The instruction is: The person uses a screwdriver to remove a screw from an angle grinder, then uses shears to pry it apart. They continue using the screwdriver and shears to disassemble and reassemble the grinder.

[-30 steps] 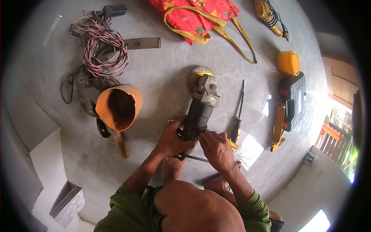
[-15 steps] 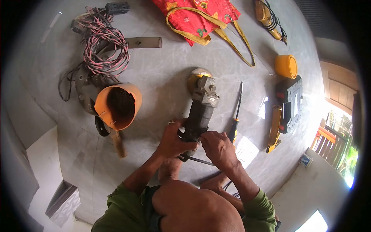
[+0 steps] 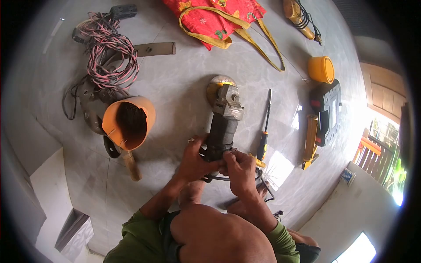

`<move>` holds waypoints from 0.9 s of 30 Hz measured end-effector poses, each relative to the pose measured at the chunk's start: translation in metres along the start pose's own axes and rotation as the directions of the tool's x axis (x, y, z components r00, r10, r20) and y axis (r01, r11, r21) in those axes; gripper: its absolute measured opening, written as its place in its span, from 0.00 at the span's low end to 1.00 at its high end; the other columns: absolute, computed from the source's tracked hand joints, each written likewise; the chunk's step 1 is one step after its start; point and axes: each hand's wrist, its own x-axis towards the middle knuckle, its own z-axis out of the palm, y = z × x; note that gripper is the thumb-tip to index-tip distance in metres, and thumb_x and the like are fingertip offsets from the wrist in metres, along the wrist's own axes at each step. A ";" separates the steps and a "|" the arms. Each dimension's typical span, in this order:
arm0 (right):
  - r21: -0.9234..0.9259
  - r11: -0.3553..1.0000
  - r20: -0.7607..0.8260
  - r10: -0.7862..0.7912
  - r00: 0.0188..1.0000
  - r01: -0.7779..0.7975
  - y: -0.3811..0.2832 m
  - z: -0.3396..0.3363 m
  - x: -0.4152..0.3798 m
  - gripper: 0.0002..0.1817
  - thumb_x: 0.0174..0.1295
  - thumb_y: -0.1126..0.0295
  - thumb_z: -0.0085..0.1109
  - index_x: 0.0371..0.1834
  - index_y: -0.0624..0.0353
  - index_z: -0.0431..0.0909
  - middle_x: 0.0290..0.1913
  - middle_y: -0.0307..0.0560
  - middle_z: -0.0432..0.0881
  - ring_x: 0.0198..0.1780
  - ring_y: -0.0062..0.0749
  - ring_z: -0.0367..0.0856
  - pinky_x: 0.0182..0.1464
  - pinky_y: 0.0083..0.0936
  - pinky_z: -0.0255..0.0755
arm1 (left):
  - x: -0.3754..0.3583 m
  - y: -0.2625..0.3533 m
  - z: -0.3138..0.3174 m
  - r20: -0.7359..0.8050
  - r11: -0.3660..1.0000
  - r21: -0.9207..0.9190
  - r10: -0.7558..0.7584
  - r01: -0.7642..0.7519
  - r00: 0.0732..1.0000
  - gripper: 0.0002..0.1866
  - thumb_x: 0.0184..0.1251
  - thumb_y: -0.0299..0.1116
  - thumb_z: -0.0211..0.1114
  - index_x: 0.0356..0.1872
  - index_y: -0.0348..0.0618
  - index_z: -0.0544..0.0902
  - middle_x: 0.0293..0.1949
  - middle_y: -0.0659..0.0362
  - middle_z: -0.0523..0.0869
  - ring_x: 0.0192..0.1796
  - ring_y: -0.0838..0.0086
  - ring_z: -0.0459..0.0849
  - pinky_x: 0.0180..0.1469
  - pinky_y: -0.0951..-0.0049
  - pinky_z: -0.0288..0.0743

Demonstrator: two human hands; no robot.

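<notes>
An angle grinder [image 3: 223,120] stands on the floor between my feet, its head and yellow-edged disc [image 3: 217,87] pointing away from me. My left hand [image 3: 196,161] is wrapped round the rear of its dark body. At the right side of that rear end, my right hand [image 3: 242,171] has thumb and fingers pinched together; whatever lies between them is hidden. A black power cord [image 3: 272,193] curves out below my right hand. Just right of the grinder lies a screwdriver [image 3: 263,140] with a black and yellow handle.
At left are an orange container [image 3: 149,116], a wooden handle [image 3: 131,166] and a coiled pink-black cable [image 3: 112,61]. A red bag [image 3: 210,22] lies at the far side. To the right are a yellow cup [image 3: 318,69], a black case [image 3: 326,118] and a yellow-handled tool [image 3: 310,140].
My right hand has turned and shifted slightly left, its fingers still pinched at the grinder's rear. More of the cord shows. The whole view has shifted a little; my left hand keeps its hold.
</notes>
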 end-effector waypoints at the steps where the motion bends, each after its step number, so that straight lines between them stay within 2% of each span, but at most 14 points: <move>1: 0.225 0.972 0.030 0.061 0.998 -0.066 0.005 0.000 0.000 0.14 0.69 0.68 0.60 0.34 0.72 0.84 0.23 0.45 0.84 0.23 0.23 0.81 0.28 0.22 0.73 | 0.000 -0.001 -0.001 -0.013 0.996 0.079 0.048 -0.047 0.999 0.42 0.40 0.41 0.83 0.60 0.34 0.78 0.47 0.46 0.85 0.46 0.59 0.88 0.47 0.63 0.84; 2: 0.436 0.890 0.075 0.111 0.991 -0.132 0.008 -0.001 -0.001 0.15 0.69 0.67 0.60 0.35 0.72 0.84 0.24 0.45 0.84 0.24 0.23 0.81 0.28 0.21 0.73 | 0.002 0.000 -0.001 -0.013 0.996 0.080 0.049 -0.047 0.999 0.42 0.40 0.41 0.83 0.60 0.34 0.78 0.47 0.46 0.85 0.46 0.59 0.88 0.47 0.63 0.84; 3: 0.435 0.890 0.078 0.109 0.991 -0.132 0.008 -0.006 -0.003 0.15 0.69 0.67 0.60 0.35 0.72 0.84 0.24 0.45 0.84 0.24 0.23 0.81 0.28 0.21 0.73 | 0.003 0.004 -0.002 0.003 0.999 0.042 0.022 -0.023 1.000 0.41 0.41 0.41 0.83 0.60 0.34 0.78 0.47 0.47 0.84 0.47 0.59 0.88 0.48 0.63 0.84; 4: 0.217 0.975 0.042 0.030 0.999 -0.039 0.006 -0.017 -0.006 0.14 0.70 0.68 0.60 0.36 0.72 0.84 0.27 0.45 0.85 0.26 0.22 0.82 0.29 0.22 0.74 | 0.003 0.007 -0.004 0.019 1.000 0.003 -0.006 0.006 1.000 0.40 0.41 0.40 0.82 0.59 0.34 0.78 0.47 0.47 0.84 0.47 0.59 0.87 0.48 0.62 0.84; 6: -0.208 0.970 -0.072 -0.146 0.987 0.128 0.008 -0.026 -0.012 0.09 0.69 0.72 0.62 0.41 0.68 0.85 0.34 0.48 0.88 0.31 0.25 0.85 0.30 0.24 0.76 | 0.002 0.013 -0.005 0.021 0.999 -0.028 -0.038 0.039 0.999 0.40 0.41 0.40 0.81 0.59 0.35 0.79 0.47 0.47 0.84 0.47 0.59 0.87 0.49 0.62 0.84; 7: -0.210 0.970 -0.075 -0.145 0.987 0.127 0.012 -0.030 -0.009 0.09 0.69 0.72 0.62 0.41 0.68 0.85 0.34 0.48 0.88 0.31 0.25 0.85 0.30 0.24 0.76 | 0.002 0.014 -0.005 0.030 0.996 -0.058 -0.067 0.069 0.997 0.39 0.40 0.40 0.81 0.59 0.35 0.79 0.47 0.48 0.84 0.47 0.59 0.87 0.49 0.62 0.84; 8: -0.345 0.848 -0.002 -0.429 0.903 0.402 0.018 -0.035 -0.004 0.07 0.67 0.73 0.64 0.42 0.66 0.86 0.38 0.48 0.88 0.34 0.30 0.86 0.32 0.26 0.78 | 0.002 0.012 -0.003 0.033 0.996 -0.061 -0.066 0.068 0.997 0.39 0.40 0.40 0.81 0.59 0.35 0.79 0.47 0.48 0.84 0.47 0.59 0.87 0.49 0.62 0.84; 9: -0.446 0.633 0.110 -0.663 0.741 0.633 0.019 -0.037 0.000 0.07 0.65 0.74 0.66 0.44 0.63 0.86 0.41 0.49 0.88 0.37 0.34 0.87 0.35 0.29 0.79 | 0.001 0.009 -0.003 0.041 0.995 -0.040 -0.086 0.087 0.995 0.42 0.39 0.40 0.82 0.61 0.35 0.78 0.49 0.48 0.84 0.49 0.61 0.87 0.53 0.62 0.82; 10: -0.445 0.633 0.110 -0.663 0.740 0.633 0.018 -0.037 0.002 0.07 0.65 0.74 0.66 0.44 0.63 0.86 0.41 0.49 0.88 0.37 0.34 0.87 0.35 0.29 0.79 | 0.001 0.007 -0.003 0.047 0.994 -0.018 -0.106 0.107 0.993 0.45 0.39 0.41 0.83 0.63 0.34 0.77 0.51 0.48 0.84 0.52 0.62 0.86 0.56 0.61 0.80; 12: -0.538 0.448 0.262 -0.716 0.647 0.714 0.012 -0.036 0.005 0.11 0.62 0.73 0.70 0.47 0.59 0.86 0.43 0.50 0.88 0.40 0.42 0.86 0.41 0.33 0.79 | 0.002 0.008 -0.004 0.052 0.994 -0.029 -0.104 0.105 0.993 0.45 0.39 0.41 0.83 0.63 0.33 0.76 0.50 0.48 0.84 0.52 0.63 0.86 0.56 0.62 0.80; 17: -0.591 0.382 0.341 -0.681 0.649 0.711 0.009 -0.035 0.010 0.13 0.61 0.72 0.71 0.49 0.58 0.85 0.44 0.46 0.88 0.39 0.42 0.84 0.44 0.34 0.77 | 0.000 0.012 -0.005 0.082 0.983 -0.098 -0.145 0.153 0.986 0.45 0.40 0.40 0.82 0.63 0.32 0.76 0.50 0.48 0.84 0.51 0.63 0.86 0.56 0.62 0.80; 19: -0.609 0.354 0.369 -0.666 0.648 0.710 0.007 -0.037 0.013 0.13 0.61 0.72 0.70 0.49 0.58 0.85 0.44 0.45 0.88 0.38 0.42 0.84 0.43 0.34 0.77 | 0.001 0.014 -0.004 0.032 0.990 -0.099 -0.100 0.102 0.994 0.38 0.39 0.38 0.78 0.58 0.36 0.79 0.47 0.49 0.82 0.47 0.61 0.86 0.51 0.63 0.82; 22: -0.595 0.303 0.434 -0.659 0.614 0.745 0.005 -0.041 0.018 0.13 0.61 0.73 0.70 0.49 0.58 0.85 0.44 0.43 0.87 0.39 0.40 0.83 0.43 0.32 0.76 | 0.001 0.010 -0.004 0.014 0.995 -0.072 -0.066 0.067 0.998 0.39 0.39 0.38 0.79 0.58 0.36 0.79 0.47 0.48 0.82 0.47 0.60 0.86 0.50 0.62 0.82; 27: -0.608 0.292 0.512 -0.567 0.645 0.739 -0.001 -0.041 0.018 0.10 0.63 0.74 0.65 0.48 0.57 0.84 0.42 0.44 0.86 0.40 0.38 0.84 0.47 0.34 0.72 | -0.001 0.010 -0.004 0.006 0.995 -0.067 -0.067 0.067 0.998 0.38 0.39 0.39 0.79 0.58 0.35 0.79 0.46 0.48 0.83 0.46 0.58 0.85 0.50 0.61 0.82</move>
